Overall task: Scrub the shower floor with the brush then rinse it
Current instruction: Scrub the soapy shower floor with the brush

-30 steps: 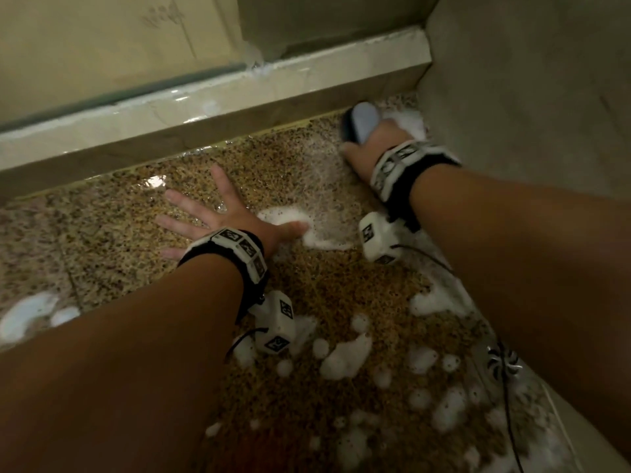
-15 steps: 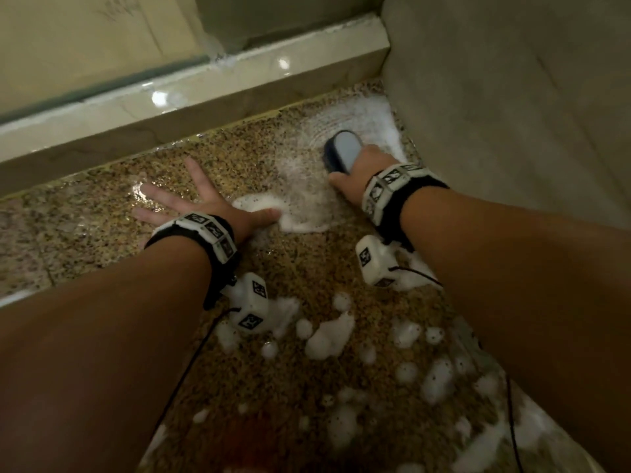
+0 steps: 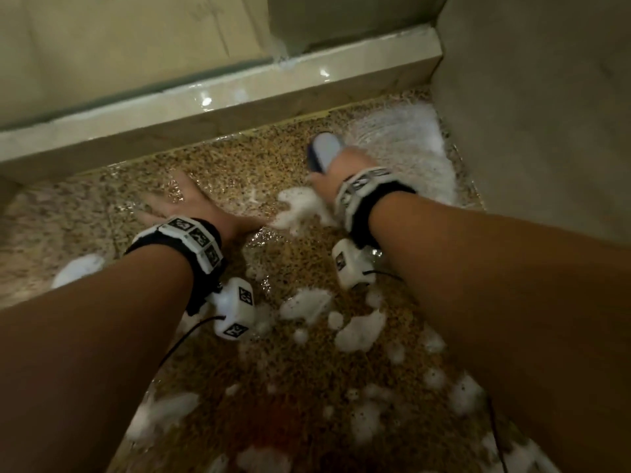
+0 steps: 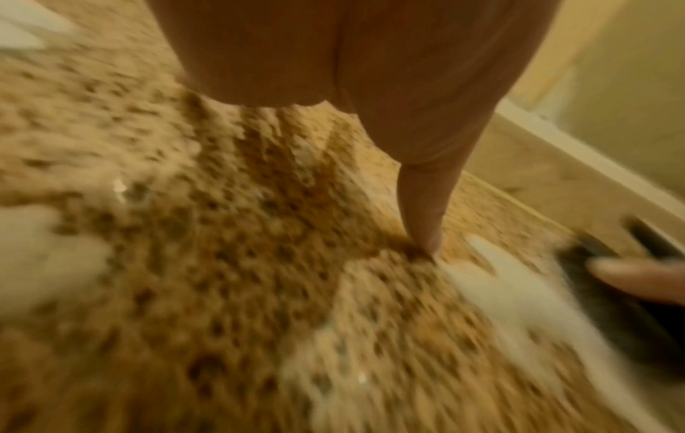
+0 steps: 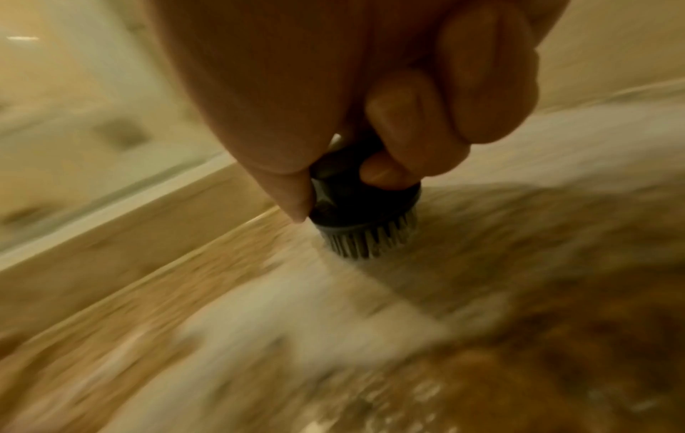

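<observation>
Brush point(image 5: 365, 216) gripped in right hand point(image 3: 345, 165), bristles on floor point(image 3: 239, 165); left hand point(image 3: 198, 206) flat beside.

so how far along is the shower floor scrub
Done: soap is down, with foam clumps scattered over the speckled floor and a scrubbed lather patch in the far corner. In hand: the right hand grips the brush, bristles on the floor, while the left hand braces flat. Left: the near floor, then rinsing.
</observation>
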The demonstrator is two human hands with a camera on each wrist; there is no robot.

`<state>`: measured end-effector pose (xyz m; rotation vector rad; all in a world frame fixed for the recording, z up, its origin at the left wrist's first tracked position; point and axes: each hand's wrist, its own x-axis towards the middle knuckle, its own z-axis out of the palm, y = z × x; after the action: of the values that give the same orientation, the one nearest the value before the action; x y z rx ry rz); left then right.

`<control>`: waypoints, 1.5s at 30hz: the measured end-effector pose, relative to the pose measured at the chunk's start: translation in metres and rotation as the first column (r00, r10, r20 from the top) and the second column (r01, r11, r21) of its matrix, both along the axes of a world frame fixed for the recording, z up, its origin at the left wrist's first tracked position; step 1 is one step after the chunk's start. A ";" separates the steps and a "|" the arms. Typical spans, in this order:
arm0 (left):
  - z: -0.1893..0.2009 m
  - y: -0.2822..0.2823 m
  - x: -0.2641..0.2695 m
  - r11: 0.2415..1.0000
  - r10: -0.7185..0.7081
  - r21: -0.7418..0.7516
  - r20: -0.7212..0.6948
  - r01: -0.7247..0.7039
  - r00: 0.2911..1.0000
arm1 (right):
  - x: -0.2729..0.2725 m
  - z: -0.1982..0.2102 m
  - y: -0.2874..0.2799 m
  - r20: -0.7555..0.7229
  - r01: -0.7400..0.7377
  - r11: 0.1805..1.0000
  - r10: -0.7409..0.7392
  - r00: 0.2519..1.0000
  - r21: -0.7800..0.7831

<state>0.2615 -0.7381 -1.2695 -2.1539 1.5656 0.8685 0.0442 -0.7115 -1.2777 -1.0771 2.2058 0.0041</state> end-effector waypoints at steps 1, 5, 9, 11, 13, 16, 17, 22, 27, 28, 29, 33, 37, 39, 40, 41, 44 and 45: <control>0.002 -0.002 0.003 0.999 0.042 0.014 0.018 -0.042 0.999 | 0.027 -0.003 -0.007 0.041 -0.034 0.999 0.035 0.999 -0.004; 0.004 -0.003 0.004 0.995 0.088 0.045 0.040 -0.090 0.995 | 0.059 -0.009 -0.010 0.032 -0.178 0.984 0.178 0.984 0.008; -0.008 -0.004 0.011 0.997 0.050 0.051 0.028 -0.051 0.998 | -0.024 -0.002 -0.011 -0.120 -0.063 0.997 0.058 0.991 -0.035; -0.011 -0.006 0.011 0.998 0.044 0.054 0.020 -0.045 0.999 | -0.067 -0.002 -0.011 -0.208 0.044 0.999 -0.048 0.977 -0.022; -0.010 -0.006 0.011 0.997 0.049 0.056 0.014 -0.050 0.999 | -0.085 -0.005 -0.013 -0.252 0.117 0.993 -0.112 0.961 0.008; -0.009 -0.006 0.009 0.997 0.047 0.064 0.013 -0.048 0.999 | -0.065 -0.008 -0.023 -0.191 0.143 0.986 -0.157 0.969 -0.084; -0.009 -0.006 0.009 0.997 0.045 0.065 0.013 -0.046 0.999 | -0.053 -0.011 -0.027 -0.159 0.110 0.987 -0.128 0.979 -0.117; -0.005 -0.007 0.005 0.996 0.049 0.080 0.026 -0.050 0.998 | 0.039 -0.008 -0.054 -0.050 -0.134 0.990 0.131 0.990 -0.055; -0.004 -0.006 0.007 0.996 0.043 0.084 0.006 -0.043 0.999 | -0.012 -0.009 -0.048 -0.109 -0.114 0.993 0.110 0.988 -0.031; -0.004 -0.006 0.008 0.995 0.042 0.085 -0.003 -0.041 0.999 | -0.033 -0.007 -0.045 -0.149 -0.063 0.997 0.057 0.987 -0.033; -0.005 -0.006 0.009 0.996 0.041 0.085 -0.009 -0.040 0.999 | -0.054 -0.007 -0.040 -0.190 -0.019 0.999 0.013 0.982 -0.031; -0.007 -0.006 0.010 0.997 0.035 0.074 -0.017 -0.034 0.999 | -0.074 0.003 -0.033 -0.241 0.111 0.994 -0.103 0.965 0.020; -0.009 -0.006 0.009 0.996 0.037 0.076 -0.014 -0.036 0.999 | -0.012 -0.001 -0.046 -0.135 -0.036 0.998 0.029 0.990 -0.053; -0.010 -0.007 0.009 0.997 0.039 0.071 -0.005 -0.039 0.999 | 0.026 -0.008 -0.056 -0.084 -0.084 0.995 0.079 0.993 -0.052; -0.010 -0.007 0.008 0.997 0.041 0.068 0.001 -0.041 0.999 | 0.039 -0.008 -0.059 -0.078 -0.130 0.990 0.126 0.989 -0.057; -0.011 -0.007 0.008 0.997 0.044 0.064 0.005 -0.044 0.999 | 0.043 -0.010 -0.062 -0.082 -0.166 0.985 0.161 0.983 -0.051; -0.011 -0.007 0.010 0.997 0.048 0.066 -0.005 -0.048 0.999 | 0.015 -0.004 -0.062 -0.113 -0.272 0.961 0.266 0.957 -0.045; -0.011 -0.007 0.011 0.997 0.049 0.067 -0.014 -0.048 0.999 | -0.004 -0.005 -0.060 -0.143 -0.282 0.958 0.273 0.951 -0.045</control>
<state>0.2723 -0.7453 -1.2804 -2.1509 1.4762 0.9418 0.0406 -0.7715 -1.2824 -1.4556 2.1651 0.1332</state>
